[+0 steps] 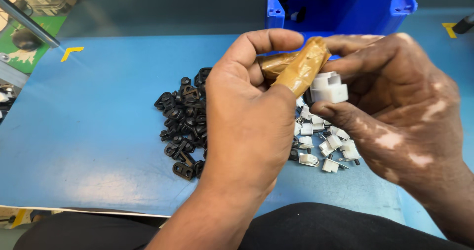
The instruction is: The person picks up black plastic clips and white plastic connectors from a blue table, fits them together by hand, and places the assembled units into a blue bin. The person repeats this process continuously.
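Note:
My left hand is raised over the blue table, its fingertips wrapped in tan finger cots, and it touches a small white plastic part. My right hand pinches that white part between thumb and fingers. Both hands meet on the part above the table. Below them lies a heap of black plastic clips to the left and a heap of white plastic parts to the right, partly hidden by my hands.
A blue plastic bin stands at the back of the table, just behind my hands. Yellow corner marks are taped on the table. A metal bar crosses the far left corner. My dark-clothed lap is at the table's near edge.

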